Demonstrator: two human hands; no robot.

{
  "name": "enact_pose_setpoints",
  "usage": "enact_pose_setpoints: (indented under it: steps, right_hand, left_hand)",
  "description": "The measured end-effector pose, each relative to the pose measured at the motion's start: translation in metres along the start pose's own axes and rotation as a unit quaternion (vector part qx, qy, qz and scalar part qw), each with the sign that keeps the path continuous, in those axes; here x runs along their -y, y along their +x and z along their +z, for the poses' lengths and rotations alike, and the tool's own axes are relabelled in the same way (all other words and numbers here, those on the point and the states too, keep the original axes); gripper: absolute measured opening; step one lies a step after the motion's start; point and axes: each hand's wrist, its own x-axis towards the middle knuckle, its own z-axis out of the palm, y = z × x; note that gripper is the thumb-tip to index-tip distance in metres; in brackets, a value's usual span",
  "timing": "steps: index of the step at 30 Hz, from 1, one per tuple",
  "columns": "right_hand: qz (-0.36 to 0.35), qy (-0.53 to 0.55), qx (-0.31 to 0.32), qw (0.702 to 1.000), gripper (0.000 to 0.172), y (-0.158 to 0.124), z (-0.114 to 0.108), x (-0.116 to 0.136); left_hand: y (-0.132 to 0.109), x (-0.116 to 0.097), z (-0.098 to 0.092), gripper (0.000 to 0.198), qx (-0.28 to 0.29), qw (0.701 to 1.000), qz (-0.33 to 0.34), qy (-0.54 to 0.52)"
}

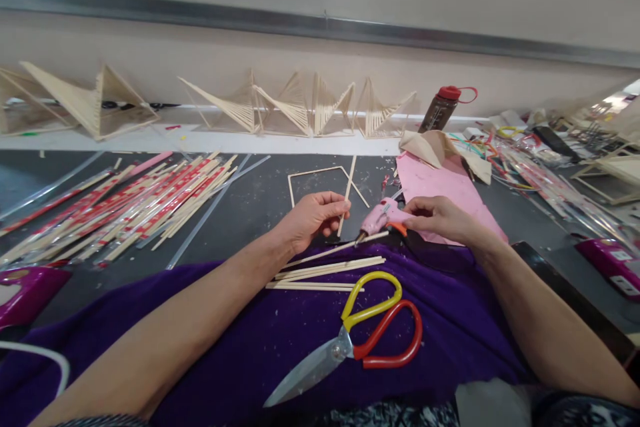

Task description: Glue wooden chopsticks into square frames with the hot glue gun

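Observation:
My left hand (pixel 325 215) is closed in a pinch on a thin wooden stick (pixel 351 177), which stands nearly upright. Beyond it, an open frame of glued sticks (pixel 315 172) lies on the dark table. My right hand (pixel 436 217) has its fingers closed around a pink glue gun (pixel 379 215), whose nozzle points down and left. Across the purple cloth (pixel 225 354) in front of me lie several loose wooden sticks (pixel 330 270). Nearer still are scissors (pixel 340 347) with one yellow and one red handle.
Bundles of wrapped sticks (pixel 150 204) cover the left of the table (pixel 250 204). Twisted stick models (pixel 285 107) line the back ledge, beside a bottle with a red lid (pixel 440 109). Pink sheet material (pixel 450 197) sits behind my right hand, with packets and wires (pixel 530 157) further right.

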Motion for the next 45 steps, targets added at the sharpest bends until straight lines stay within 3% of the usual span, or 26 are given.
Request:
enact_pose_setpoints:
  steps: [6, 11, 15, 18, 24, 30, 36, 45]
  right_hand:
    - [0.002, 0.216, -0.086, 0.973, 0.024, -0.002, -0.006, 0.004]
    - [-0.012, 0.196, -0.140, 0.971, 0.021, 0.000, -0.010, -0.002]
    - [0.001, 0.207, -0.158, 0.966, 0.021, 0.001, -0.009, -0.006]
    - [0.009, 0.202, -0.166, 0.965, 0.018, 0.001, -0.006, -0.006]
    - [0.016, 0.200, -0.187, 0.962, 0.019, 0.002, -0.002, -0.005]
    - [-0.012, 0.295, -0.216, 0.931, 0.020, 0.008, 0.004, 0.003]
    - [0.011, 0.410, -0.164, 0.897, 0.017, 0.015, 0.008, 0.018]
    - [0.007, 0.466, -0.124, 0.876, 0.013, 0.047, 0.029, 0.048]
  left_hand:
    - [0.001, 0.001, 0.001, 0.023, -0.003, 1.000, 0.017, -0.002]
    - [-0.004, 0.004, 0.006, 0.021, 0.034, 0.999, 0.011, 0.036]
    - [-0.007, 0.002, 0.006, 0.019, 0.112, 0.993, 0.004, 0.032]
    - [-0.009, 0.000, 0.005, 0.018, 0.136, 0.990, -0.001, 0.031]
    - [-0.011, 0.001, 0.007, 0.020, 0.131, 0.990, -0.009, 0.055]
    - [-0.012, 0.002, 0.012, 0.022, 0.101, 0.993, 0.001, 0.056]
    - [-0.010, 0.003, 0.013, 0.023, 0.049, 0.997, 0.053, 0.022]
    - [-0.012, 0.000, 0.013, 0.026, 0.025, 0.997, 0.075, -0.006]
